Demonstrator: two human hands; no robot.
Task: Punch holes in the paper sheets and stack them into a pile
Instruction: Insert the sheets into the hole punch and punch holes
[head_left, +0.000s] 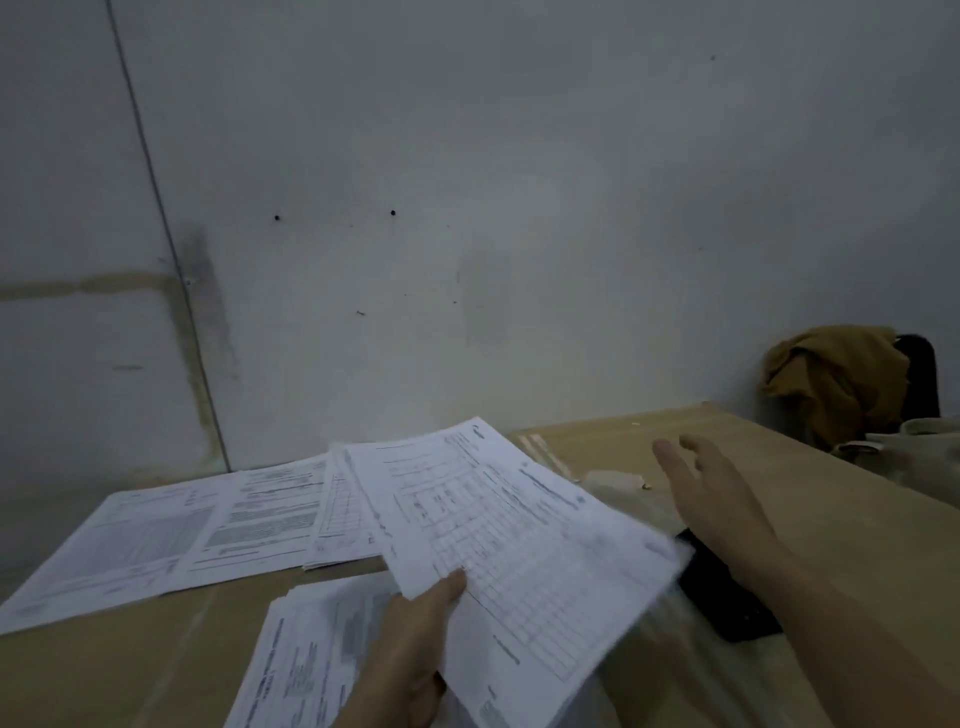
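My left hand pinches the near edge of a printed paper sheet, thumb on top, and holds it lifted and tilted above the table. Under that hand lies a pile of printed sheets at the table's near edge. More printed sheets are spread flat at the far left, near the wall. My right hand hovers over the right part of the table with its fingers straight and spread, holding nothing. A black object, perhaps the hole punch, lies partly hidden beneath my right forearm and the lifted sheet.
The table is brown, like cardboard, and ends against a grey-white wall. At the far right, a mustard-coloured cloth hangs over a dark chair back, with pale fabric below it.
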